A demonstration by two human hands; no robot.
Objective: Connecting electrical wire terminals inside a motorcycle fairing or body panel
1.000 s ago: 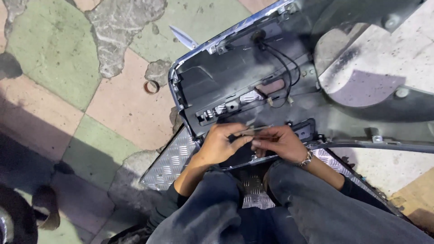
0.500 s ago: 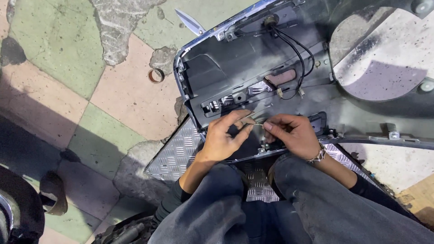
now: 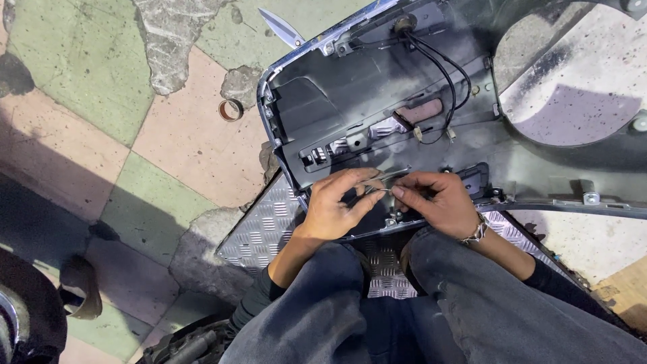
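Nearest the camera, the person's knees in dark trousers frame a strip of embossed metal tread plate (image 3: 259, 232) on which they sit or crouch. Just beyond the knees, both hands meet over the lower edge of a large dark plastic vehicle panel (image 3: 350, 87) lying inside-up on the floor. The left hand (image 3: 333, 205) and the right hand (image 3: 435, 202), which wears a bracelet, each pinch one end of a thin metal clip or wire piece (image 3: 383, 180); both grips are narrow, closed on that small part, which sits just above the panel's rim between the fingertips.

Compared with a second ago, the hands have lifted slightly and drawn together, and the view has shifted nearer to the panel; the small part now shows more clearly between them, which suggests fine fitting work is under way.

Further off, black cables (image 3: 445, 74) loop across the panel's recessed inner face, the only hollow in view, and it holds only fittings. Beyond, on the cracked tiled floor (image 3: 175, 141), lie a small ring (image 3: 231, 109) and a pointed metal blade (image 3: 280, 27).
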